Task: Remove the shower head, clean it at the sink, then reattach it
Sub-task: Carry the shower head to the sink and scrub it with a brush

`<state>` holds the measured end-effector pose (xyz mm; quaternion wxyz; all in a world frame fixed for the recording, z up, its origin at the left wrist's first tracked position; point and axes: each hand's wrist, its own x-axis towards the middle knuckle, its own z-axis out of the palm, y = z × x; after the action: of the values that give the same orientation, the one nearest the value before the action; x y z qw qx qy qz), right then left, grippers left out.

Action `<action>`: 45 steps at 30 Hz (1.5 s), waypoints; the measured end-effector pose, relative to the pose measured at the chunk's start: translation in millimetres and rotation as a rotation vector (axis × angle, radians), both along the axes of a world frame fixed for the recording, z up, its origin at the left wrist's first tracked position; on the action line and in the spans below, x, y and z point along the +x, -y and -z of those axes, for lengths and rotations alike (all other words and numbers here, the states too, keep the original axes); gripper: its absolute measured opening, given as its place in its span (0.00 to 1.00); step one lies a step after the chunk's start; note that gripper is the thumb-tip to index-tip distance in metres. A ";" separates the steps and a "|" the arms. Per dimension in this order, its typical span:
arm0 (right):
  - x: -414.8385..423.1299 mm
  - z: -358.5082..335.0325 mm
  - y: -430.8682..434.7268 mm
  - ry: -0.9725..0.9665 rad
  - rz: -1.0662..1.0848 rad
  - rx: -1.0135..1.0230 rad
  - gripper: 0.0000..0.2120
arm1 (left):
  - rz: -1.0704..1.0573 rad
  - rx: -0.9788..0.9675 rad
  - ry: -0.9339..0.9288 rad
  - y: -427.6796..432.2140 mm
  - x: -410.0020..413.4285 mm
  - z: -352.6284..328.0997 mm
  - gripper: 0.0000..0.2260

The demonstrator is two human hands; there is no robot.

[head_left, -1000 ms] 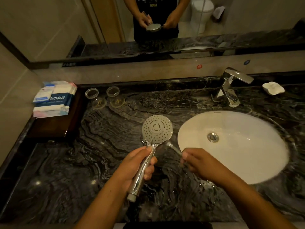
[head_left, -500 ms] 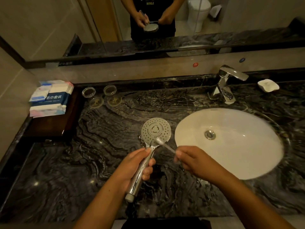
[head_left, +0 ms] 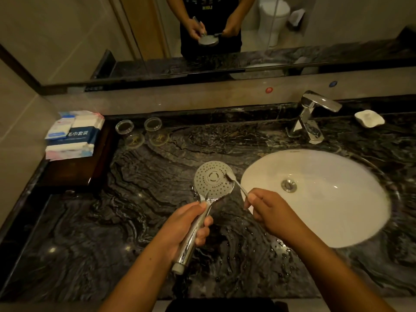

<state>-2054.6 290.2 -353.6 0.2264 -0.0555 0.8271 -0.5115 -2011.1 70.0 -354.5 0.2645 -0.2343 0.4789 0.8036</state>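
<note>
A chrome shower head (head_left: 213, 179) with a round perforated face points up at me, held over the dark marble counter just left of the sink. My left hand (head_left: 186, 226) is wrapped around its handle. My right hand (head_left: 267, 210) pinches a thin clear brush, likely a toothbrush (head_left: 236, 184), whose tip rests on the right edge of the shower head's face. The white oval sink (head_left: 337, 224) lies to the right, dry-looking, with its drain (head_left: 288, 185) in the middle.
A chrome faucet (head_left: 311, 115) stands behind the sink, a white soap dish (head_left: 369, 118) to its right. Two glass coasters and lids (head_left: 139, 131) sit at the back. Packaged towels (head_left: 74, 134) lie on a dark wooden tray (head_left: 74, 174) at left. A mirror (head_left: 67, 37) spans the wall.
My right hand has brought the brush up from below the shower head onto the right side of its face. The left hand keeps the same hold on the handle.
</note>
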 end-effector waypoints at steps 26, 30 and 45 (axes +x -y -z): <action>-12.4 -6.7 1.9 0.161 -0.097 -0.034 0.16 | 0.045 -0.016 -0.037 -3.1 -3.0 7.2 0.04; -19.2 -4.7 2.2 0.106 0.026 -0.012 0.16 | 0.056 -0.047 -0.047 -3.3 -5.7 8.8 0.04; -19.0 -11.1 14.6 0.068 0.044 0.081 0.16 | 0.083 -0.055 -0.064 -4.6 0.0 9.0 0.05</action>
<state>-2073.7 275.6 -342.5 0.2454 -0.0106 0.8399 -0.4840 -2011.1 74.6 -363.5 0.2757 -0.1956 0.5184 0.7855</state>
